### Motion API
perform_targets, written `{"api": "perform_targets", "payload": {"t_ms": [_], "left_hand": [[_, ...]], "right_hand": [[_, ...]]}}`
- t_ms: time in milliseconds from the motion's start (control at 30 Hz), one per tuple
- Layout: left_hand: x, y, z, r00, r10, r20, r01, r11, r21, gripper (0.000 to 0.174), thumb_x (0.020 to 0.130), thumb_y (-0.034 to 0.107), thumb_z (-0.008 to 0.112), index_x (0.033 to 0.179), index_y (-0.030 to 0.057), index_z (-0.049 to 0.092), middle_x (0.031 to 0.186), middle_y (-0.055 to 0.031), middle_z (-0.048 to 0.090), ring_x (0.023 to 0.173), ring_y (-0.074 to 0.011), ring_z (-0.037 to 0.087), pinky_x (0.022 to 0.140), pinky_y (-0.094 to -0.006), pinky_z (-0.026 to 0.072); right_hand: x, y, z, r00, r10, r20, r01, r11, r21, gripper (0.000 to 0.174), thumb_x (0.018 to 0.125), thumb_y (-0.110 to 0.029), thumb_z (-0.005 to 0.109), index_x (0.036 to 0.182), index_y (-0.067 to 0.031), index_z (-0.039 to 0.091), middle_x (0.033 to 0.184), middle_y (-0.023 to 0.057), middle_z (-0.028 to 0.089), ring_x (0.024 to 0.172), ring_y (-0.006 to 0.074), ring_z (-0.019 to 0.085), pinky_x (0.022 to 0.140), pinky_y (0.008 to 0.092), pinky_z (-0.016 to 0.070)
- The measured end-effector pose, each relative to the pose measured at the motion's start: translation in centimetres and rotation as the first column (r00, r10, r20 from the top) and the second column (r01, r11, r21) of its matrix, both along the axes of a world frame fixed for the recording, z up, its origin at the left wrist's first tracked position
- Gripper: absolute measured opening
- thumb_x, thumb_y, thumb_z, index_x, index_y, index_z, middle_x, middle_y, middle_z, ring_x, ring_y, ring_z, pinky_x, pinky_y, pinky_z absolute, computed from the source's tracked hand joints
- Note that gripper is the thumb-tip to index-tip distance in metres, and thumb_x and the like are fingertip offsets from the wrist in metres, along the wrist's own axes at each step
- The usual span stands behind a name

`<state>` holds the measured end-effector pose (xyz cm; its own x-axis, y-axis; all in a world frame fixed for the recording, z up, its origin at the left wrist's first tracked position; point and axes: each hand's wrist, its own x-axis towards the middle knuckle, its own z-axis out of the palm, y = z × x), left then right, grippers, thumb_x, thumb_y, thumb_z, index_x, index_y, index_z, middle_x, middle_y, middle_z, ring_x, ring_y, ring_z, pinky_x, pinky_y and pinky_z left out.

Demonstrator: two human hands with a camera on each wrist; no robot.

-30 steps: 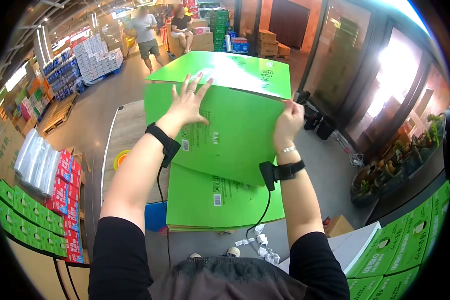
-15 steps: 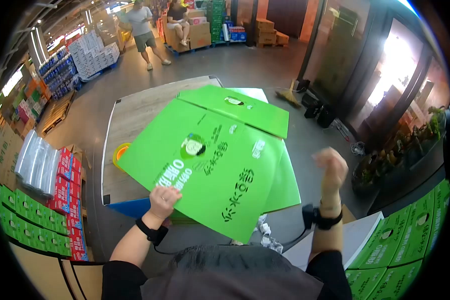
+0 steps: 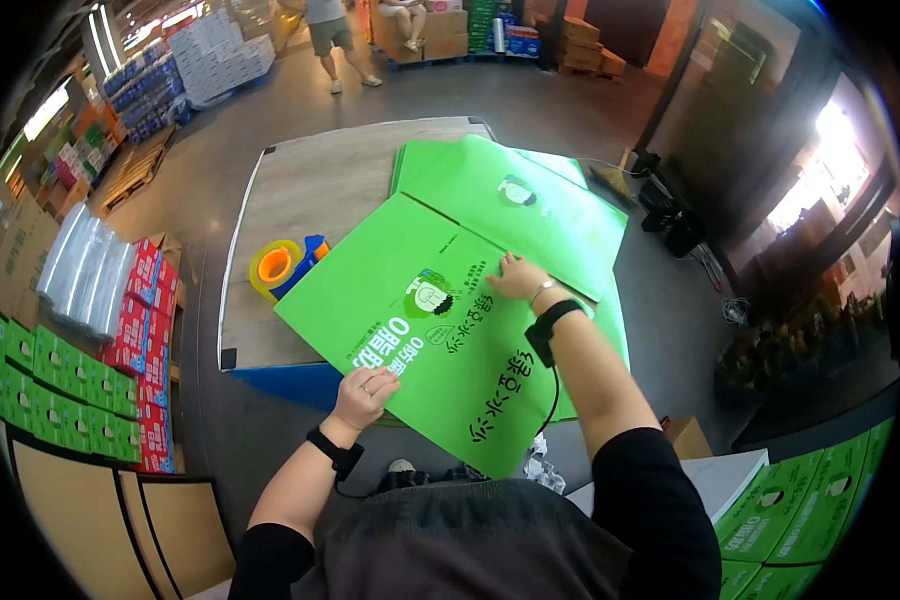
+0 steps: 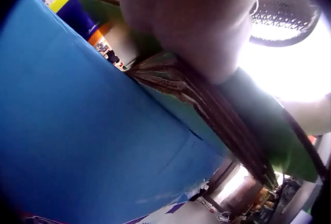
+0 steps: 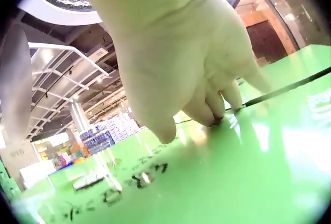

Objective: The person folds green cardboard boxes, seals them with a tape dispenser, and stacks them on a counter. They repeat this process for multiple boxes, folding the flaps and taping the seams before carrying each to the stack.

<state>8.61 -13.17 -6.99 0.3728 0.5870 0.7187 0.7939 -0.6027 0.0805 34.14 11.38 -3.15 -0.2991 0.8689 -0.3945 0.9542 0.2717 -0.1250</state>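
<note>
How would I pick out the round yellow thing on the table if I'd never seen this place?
Start with the large wood-look table with the blue side. On its top, just left of the printed green cardboard, look for a yellow ring next to a blue piece. Unlike those two neighbours, it is round, with a bright orange centre.

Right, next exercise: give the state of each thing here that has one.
top green sheet, creased, drawing side up
left hand, gripping its edge
right hand, touching its crease
tape dispenser, loaded, resting on the table
red boxes, stacked
white boxes, stacked
green boxes, stacked
</note>
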Motion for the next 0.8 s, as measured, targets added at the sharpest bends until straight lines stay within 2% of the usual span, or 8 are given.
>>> {"api": "perform_targets", "payload": {"t_ms": [67,167,267,333,433,633,733,800], "left_hand": [[0.0,0.0,-0.2,1.0,0.018,0.013,-0.018,1.0,0.0,0.012,0.066,0.002,0.06,0.075,0.01,0.061,0.077,-0.0001,0.06,0.078,-0.0186,0.059,0.059,-0.0312,0.0481],[0.1,0.1,-0.2,0.999,0.041,0.026,-0.041,0.999,0.003,0.012,0.066,0.002,0.059,0.075,0.0105,0.061,0.076,0.0001,0.06,0.08,-0.0186,0.059,0.059,-0.0318,0.048],[0.0,0.2,-0.5,0.999,0.036,0.003,-0.036,0.999,-0.039,0.016,0.065,0.002,0.059,0.077,0.0115,0.06,0.078,0.0,0.059,0.082,-0.0193,0.057,0.063,-0.0328,0.0473],[-0.4,0.4,-1.0,0.999,0.024,-0.034,-0.027,0.994,-0.107,0.019,0.063,0.002,0.058,0.08,0.0129,0.059,0.083,0.0001,0.058,0.086,-0.0202,0.055,0.07,-0.0345,0.0461],[-0.5,0.2,-0.7,0.991,0.067,-0.114,-0.088,0.978,-0.191,0.026,0.063,0.003,0.058,0.086,0.0151,0.057,0.093,-0.0006,0.056,0.092,-0.0221,0.052,0.079,-0.0378,0.0415],[0.2,0.1,1.7,0.994,0.077,-0.078,-0.086,0.989,-0.122,0.032,0.067,0.003,0.056,0.096,0.017,0.054,0.1,-0.0024,0.054,0.103,-0.0241,0.049,0.086,-0.0406,0.0374],[0.2,-0.1,2.6,0.993,0.088,-0.076,-0.099,0.984,-0.146,0.035,0.069,0.003,0.055,0.101,0.0167,0.055,0.107,-0.0024,0.054,0.109,-0.0247,0.047,0.089,-0.0414,0.0364],[0.0,-0.1,2.4,0.984,0.101,-0.146,-0.12,0.985,-0.122,0.039,0.071,0.003,0.053,0.108,0.0157,0.056,0.116,-0.0043,0.054,0.112,-0.0261,0.048,0.09,-0.0455,0.0346]], "right_hand": [[0.1,1.4,2.5,1.0,-0.021,-0.016,0.018,0.986,-0.166,0.056,0.087,-0.046,0.034,0.13,-0.0103,0.038,0.139,0.0068,0.031,0.125,0.0267,0.033,0.1,0.049,0.0284],[2.5,1.4,-2.2,0.958,0.137,-0.253,-0.087,0.976,0.199,0.049,0.087,-0.041,0.035,0.126,-0.0107,0.043,0.13,0.0102,0.043,0.115,0.0288,0.044,0.097,0.0421,0.0339],[2.7,2.7,1.9,0.958,0.277,-0.076,-0.281,0.958,-0.053,0.044,0.087,-0.036,0.035,0.121,-0.0104,0.048,0.126,0.0139,0.046,0.108,0.0304,0.049,0.094,0.037,0.0374],[3.2,2.3,2.4,0.93,0.119,-0.349,-0.092,0.991,0.093,0.039,0.085,-0.033,0.043,0.108,-0.005,0.057,0.112,0.0178,0.055,0.1,0.0329,0.053,0.088,0.0359,0.0407],[4.9,-0.5,3.9,0.733,-0.042,-0.679,0.252,0.944,0.214,0.031,0.081,-0.027,0.052,0.09,-0.0006,0.064,0.093,0.0197,0.062,0.089,0.0342,0.058,0.081,0.0371,0.0446],[15.6,-9.7,1.4,0.72,-0.171,-0.673,0.586,0.67,0.456,0.027,0.076,-0.023,0.056,0.087,0.0007,0.063,0.082,0.0179,0.063,0.073,0.0324,0.06,0.071,0.0376,0.0468],[16.2,-15.3,0.4,0.305,-0.618,-0.724,0.681,0.673,-0.288,0.032,0.081,-0.026,0.052,0.099,0.0005,0.058,0.092,0.0107,0.06,0.08,0.0186,0.056,0.062,0.0327,0.0472],[15.2,-17.6,-0.8,0.061,-0.677,-0.734,0.465,0.67,-0.579,0.039,0.087,-0.029,0.046,0.116,-0.0017,0.047,0.105,0.0115,0.054,0.085,0.0212,0.054,0.069,0.0342,0.0488]]}}
